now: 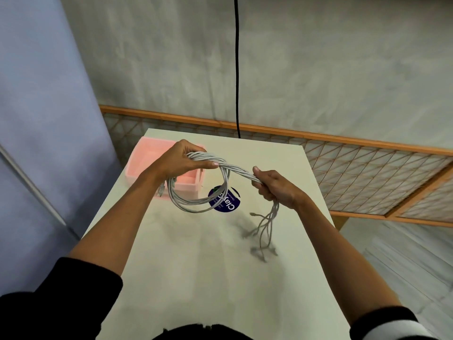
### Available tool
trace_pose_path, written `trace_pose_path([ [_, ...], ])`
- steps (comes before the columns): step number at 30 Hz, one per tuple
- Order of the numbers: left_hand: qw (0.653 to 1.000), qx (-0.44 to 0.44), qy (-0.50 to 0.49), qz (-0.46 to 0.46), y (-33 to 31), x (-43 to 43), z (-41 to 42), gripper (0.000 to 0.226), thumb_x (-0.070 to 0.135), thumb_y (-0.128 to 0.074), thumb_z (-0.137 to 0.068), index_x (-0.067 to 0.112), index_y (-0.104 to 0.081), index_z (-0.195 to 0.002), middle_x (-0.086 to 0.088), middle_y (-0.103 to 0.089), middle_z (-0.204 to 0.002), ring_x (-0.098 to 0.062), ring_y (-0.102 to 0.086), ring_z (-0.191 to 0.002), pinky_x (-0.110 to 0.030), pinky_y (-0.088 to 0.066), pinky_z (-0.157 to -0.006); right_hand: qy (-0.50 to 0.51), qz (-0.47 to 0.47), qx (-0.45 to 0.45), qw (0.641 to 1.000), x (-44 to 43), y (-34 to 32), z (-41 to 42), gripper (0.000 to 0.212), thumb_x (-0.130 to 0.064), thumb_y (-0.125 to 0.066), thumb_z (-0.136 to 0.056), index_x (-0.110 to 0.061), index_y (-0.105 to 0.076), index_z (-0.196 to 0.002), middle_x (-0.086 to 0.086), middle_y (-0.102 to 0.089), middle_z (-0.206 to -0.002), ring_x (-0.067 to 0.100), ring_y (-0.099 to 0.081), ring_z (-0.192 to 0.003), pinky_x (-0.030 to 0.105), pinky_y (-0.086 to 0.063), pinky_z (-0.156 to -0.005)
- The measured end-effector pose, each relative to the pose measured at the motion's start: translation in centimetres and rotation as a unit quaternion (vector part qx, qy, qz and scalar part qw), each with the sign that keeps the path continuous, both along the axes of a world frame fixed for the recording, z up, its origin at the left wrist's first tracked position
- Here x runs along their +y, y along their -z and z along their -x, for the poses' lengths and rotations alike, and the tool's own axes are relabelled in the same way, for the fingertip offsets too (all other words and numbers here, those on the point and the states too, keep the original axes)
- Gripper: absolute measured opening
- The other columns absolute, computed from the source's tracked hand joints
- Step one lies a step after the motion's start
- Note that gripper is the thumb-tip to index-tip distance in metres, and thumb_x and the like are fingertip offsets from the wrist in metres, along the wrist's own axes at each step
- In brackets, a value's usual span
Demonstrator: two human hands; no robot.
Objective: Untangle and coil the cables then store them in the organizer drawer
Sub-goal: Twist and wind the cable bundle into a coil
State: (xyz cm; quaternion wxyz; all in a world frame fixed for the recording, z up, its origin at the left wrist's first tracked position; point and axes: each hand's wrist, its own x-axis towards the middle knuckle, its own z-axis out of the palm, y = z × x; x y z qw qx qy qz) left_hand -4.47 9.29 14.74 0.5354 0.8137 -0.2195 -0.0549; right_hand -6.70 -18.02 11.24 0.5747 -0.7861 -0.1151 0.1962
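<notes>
Both hands clenched on grey cable bundle [235, 169] above worktop [196, 253], just right of pink drawer [157, 155]: left hand [186, 160] pinning coil, right hand [274, 185] gripping tail. Loose ends might snag, probably re-tangle.

From my remote seat, the layout: the surface [186, 278] runs away from me toward a wall, with a lattice screen [367, 173] standing behind its far edge and off to the right. An open drawer [144, 165] sits on the far left corner of the surface. Just right of it and nearer me, a round sticker [229, 203] lies flat on the surface. Both hands are above the surface: left hand [185, 159] over the drawer's near right corner, right hand [274, 185] to its right. The cables [235, 170] span between them; a loop hangs below the left hand, in front of the sticker, and loose ends hang below the right hand. A cord [236, 69] hangs behind the far edge.
</notes>
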Motion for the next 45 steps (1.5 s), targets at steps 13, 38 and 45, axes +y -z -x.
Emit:
trace_pose_path([
  [13,1.000,-0.013,-0.015,-0.020,0.3,1.7,-0.4,0.045,0.056,-0.077,-0.064,0.024,-0.078,-0.095,-0.007,-0.074,-0.085,-0.035,-0.066,-0.086,-0.053,-0.051,-0.076,-0.012,-0.004,-0.006,1.000,-1.9,1.4,-0.3,0.048,-0.050,-0.036,-0.096,-0.021,-0.055,-0.064,-0.002,-0.032,-0.055,0.008,-0.024,-0.049,0.019,-0.026,-0.049],
  [38,0.999,-0.015,-0.030,0.017,-0.4,2.5,-0.3,0.027,0.033,-0.077,-0.069,0.017,-0.076,-0.091,0.004,-0.076,-0.085,-0.014,-0.071,-0.081,-0.026,-0.054,-0.076,0.025,-0.193,0.251,0.948,-5.2,4.1,-0.1,0.042,-0.039,-0.036,-0.097,-0.020,-0.034,-0.059,-0.007,-0.026,-0.055,0.005,-0.021,-0.046,0.016,-0.018,-0.037],
  [45,0.998,-0.023,-0.049,0.011,-0.5,3.8,-0.5,0.022,0.031,-0.078,-0.070,0.016,-0.077,-0.087,-0.008,-0.075,-0.083,-0.017,-0.067,-0.077,-0.032,-0.051,-0.073,-0.004,-0.121,0.119,0.985,-6.5,5.1,1.1,0.034,-0.038,-0.049,-0.096,-0.003,-0.049,-0.099,-0.004,-0.037,-0.065,0.007,-0.030,-0.052,0.017,-0.037,-0.056],
])
